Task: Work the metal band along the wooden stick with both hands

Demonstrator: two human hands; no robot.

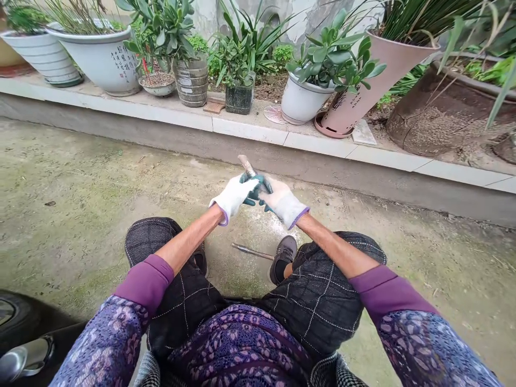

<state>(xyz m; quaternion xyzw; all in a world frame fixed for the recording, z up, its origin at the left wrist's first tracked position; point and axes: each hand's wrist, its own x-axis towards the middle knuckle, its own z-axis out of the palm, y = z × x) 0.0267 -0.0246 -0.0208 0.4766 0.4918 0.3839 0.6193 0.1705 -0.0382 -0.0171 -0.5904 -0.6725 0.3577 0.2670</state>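
Observation:
Both my hands wear white work gloves with green palms and meet above my knees. My left hand (235, 194) and my right hand (282, 202) are closed together around a short stick-like piece (246, 164) whose pale brown end pokes up above the gloves. What the piece is I cannot make out. On the concrete between my feet lies a thin metal rod (252, 251), beside my dark shoe (283, 257).
A low tiled ledge (250, 130) runs across the far side, lined with potted plants: a big white bowl pot (105, 60), a dark banded pot (192, 80), a white pot (300, 100), a tilted pink pot (363, 88). A dark rounded vehicle part (20, 333) is at lower left.

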